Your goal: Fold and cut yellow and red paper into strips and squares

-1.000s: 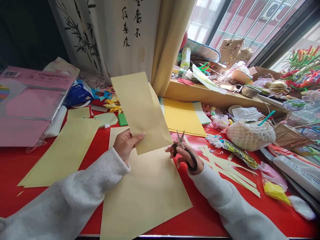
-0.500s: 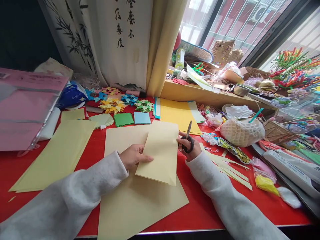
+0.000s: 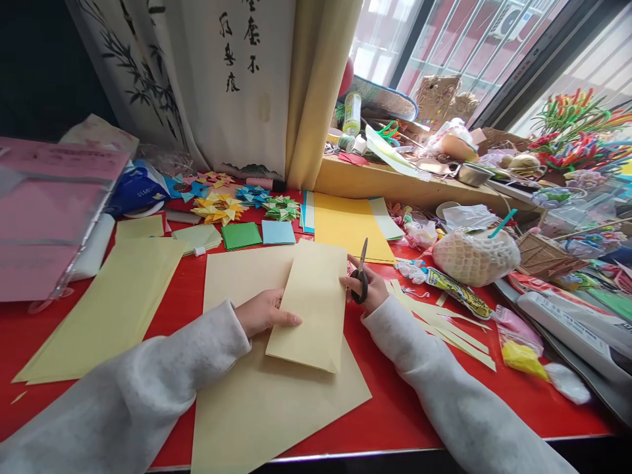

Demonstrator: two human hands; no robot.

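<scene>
A folded cream sheet of paper (image 3: 311, 303) is held up over the table, tilted slightly. My left hand (image 3: 266, 312) pinches its left edge, thumb on top and fingers behind. My right hand (image 3: 371, 289) grips black-handled scissors (image 3: 362, 280), blades pointing up and closed together, while its thumb rests near the paper's right edge. Beneath lies a larger cream sheet (image 3: 276, 421), flat on the red tabletop. Thin cut paper strips (image 3: 459, 336) are scattered to the right of my right hand.
Long pale yellow sheets (image 3: 99, 316) lie at left. Behind are green paper squares (image 3: 241, 236), blue squares (image 3: 278, 232), folded paper stars (image 3: 220, 209) and a yellow sheet (image 3: 348, 224). A netted round fruit (image 3: 476, 259) with a straw and craft clutter fill the right side.
The folded sheet has turned slightly, its lower right corner shifting down and left. My right hand has moved a little left with the scissors, which have rotated.
</scene>
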